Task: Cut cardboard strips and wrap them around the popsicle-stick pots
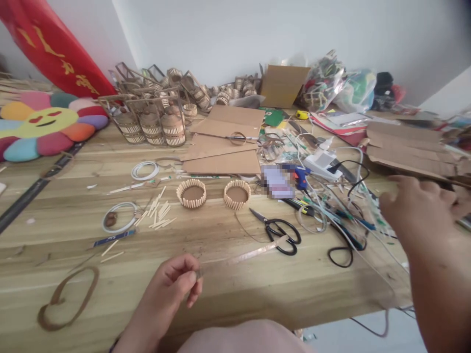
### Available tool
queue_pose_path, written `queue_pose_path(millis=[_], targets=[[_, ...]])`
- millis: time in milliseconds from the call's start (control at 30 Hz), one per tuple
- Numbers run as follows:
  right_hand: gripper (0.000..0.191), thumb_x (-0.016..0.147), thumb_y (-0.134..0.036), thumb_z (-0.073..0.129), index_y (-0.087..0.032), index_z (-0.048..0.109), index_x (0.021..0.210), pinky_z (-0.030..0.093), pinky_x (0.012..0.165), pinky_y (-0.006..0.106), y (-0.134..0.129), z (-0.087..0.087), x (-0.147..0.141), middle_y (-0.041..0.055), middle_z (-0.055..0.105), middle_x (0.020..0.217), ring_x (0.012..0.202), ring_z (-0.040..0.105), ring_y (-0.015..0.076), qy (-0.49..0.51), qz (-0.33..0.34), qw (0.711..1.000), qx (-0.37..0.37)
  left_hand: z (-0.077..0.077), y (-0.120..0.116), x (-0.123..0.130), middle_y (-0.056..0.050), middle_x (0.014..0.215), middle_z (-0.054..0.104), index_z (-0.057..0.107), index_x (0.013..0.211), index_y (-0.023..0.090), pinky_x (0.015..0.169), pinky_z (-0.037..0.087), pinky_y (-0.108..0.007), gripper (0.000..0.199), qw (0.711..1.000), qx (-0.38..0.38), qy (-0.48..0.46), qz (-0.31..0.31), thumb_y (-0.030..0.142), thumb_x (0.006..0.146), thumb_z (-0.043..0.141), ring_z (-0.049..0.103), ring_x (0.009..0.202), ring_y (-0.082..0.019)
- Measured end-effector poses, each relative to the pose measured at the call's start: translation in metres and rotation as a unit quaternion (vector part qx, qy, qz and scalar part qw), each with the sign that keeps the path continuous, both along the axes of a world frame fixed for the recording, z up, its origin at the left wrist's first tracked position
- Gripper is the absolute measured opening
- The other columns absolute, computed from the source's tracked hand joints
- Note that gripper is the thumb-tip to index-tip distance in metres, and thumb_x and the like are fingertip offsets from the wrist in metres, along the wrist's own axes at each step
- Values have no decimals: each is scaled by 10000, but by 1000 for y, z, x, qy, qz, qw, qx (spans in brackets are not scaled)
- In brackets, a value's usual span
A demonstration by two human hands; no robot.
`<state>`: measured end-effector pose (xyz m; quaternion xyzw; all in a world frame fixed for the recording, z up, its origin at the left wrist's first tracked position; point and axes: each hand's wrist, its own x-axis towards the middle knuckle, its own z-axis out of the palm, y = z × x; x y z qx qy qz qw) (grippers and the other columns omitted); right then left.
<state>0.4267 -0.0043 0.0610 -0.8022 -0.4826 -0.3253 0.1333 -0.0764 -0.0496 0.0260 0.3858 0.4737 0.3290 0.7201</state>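
Observation:
My left hand (172, 282) is closed in a pinch at the front of the table, on the near end of a thin brown strip (257, 251). This strip runs rightward, its far end lying over the handles of black-handled scissors (282, 230). Off to the right, my right hand (423, 211) is raised beside a cardboard sheet; its fingers are blurred and partly turned away, so their grip is unclear. Two small round baskets walled with short wooden sticks, a left one (191, 194) and a right one (237, 194), stand beyond my left hand.
Loose sticks (158, 213), white cord coils (144, 170) and a curled brown strip (68, 299) lie leftward. Flat cardboard (224, 154) lies behind the baskets. A blue glue gun (300, 177), power strip (324, 159) and tangled cables crowd the right. Finished basket racks (152, 120) stand behind.

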Motion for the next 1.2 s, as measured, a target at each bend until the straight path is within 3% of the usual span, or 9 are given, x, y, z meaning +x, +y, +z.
queue_pose_path(millis=[33,100,200,300,500,767,867,1067,1200], targets=[[248,864,-339,514,-194,656,721,415,667,432,0,0,-28,141,622,710,774,586,294,15,37,999,11,-1,0,0,50,504,535,501,615,195,443,322,-186,190,1000,-2,-5,0,305,687,638,397,441,-68],[226,910,-366,530,-221,665,802,430,890,485,-5,2,-92,115,695,863,954,623,296,51,208,976,36,-1,0,0,52,505,535,512,626,193,443,321,-186,182,1000,-8,-13,3,307,687,641,397,442,-67],[187,951,-276,556,-247,646,790,196,1159,582,-22,2,-181,39,741,933,1058,647,258,93,452,887,26,0,-1,2,51,503,538,516,630,192,439,316,-187,183,1000,-17,-19,15,308,670,652,399,437,-68],[106,934,-351,630,-256,675,923,87,1218,555,-37,-7,-235,24,756,996,1152,624,244,123,555,823,9,0,-1,1,48,503,540,511,635,193,437,314,-188,212,999,-26,-31,24,331,663,669,403,430,-66],[45,916,-200,666,-243,676,907,89,1239,451,-38,-28,-260,-17,774,916,1037,681,176,99,579,808,41,2,1,0,53,481,527,491,625,195,415,294,-181,272,996,-41,-67,52,361,623,706,381,399,-55],[267,840,-40,517,-235,630,983,125,1210,564,-38,-23,-254,10,754,962,1062,667,213,161,631,759,-16,9,3,2,51,463,531,509,610,185,393,267,-163,283,990,-72,-93,79,356,598,734,367,379,-40],[298,835,-35,479,-236,613,1008,155,1208,512,-40,-17,-248,6,742,940,1058,667,202,210,629,747,-42,11,3,2,51,459,536,520,625,186,386,267,-161,290,988,-79,-103,80,362,590,748,368,373,-40],[201,864,-240,666,-232,593,1051,210,1193,430,-45,5,-258,25,737,968,1003,685,198,218,611,758,-71,16,4,6,63,439,513,515,625,187,362,254,-151,348,986,-106,-111,69,402,559,780,351,349,-31],[122,878,-127,640,-242,620,915,215,1194,411,-49,8,-271,-27,740,855,926,700,154,211,600,771,-30,21,4,11,74,440,498,511,636,185,354,246,-141,352,983,-115,-125,69,398,560,780,339,344,-24]])
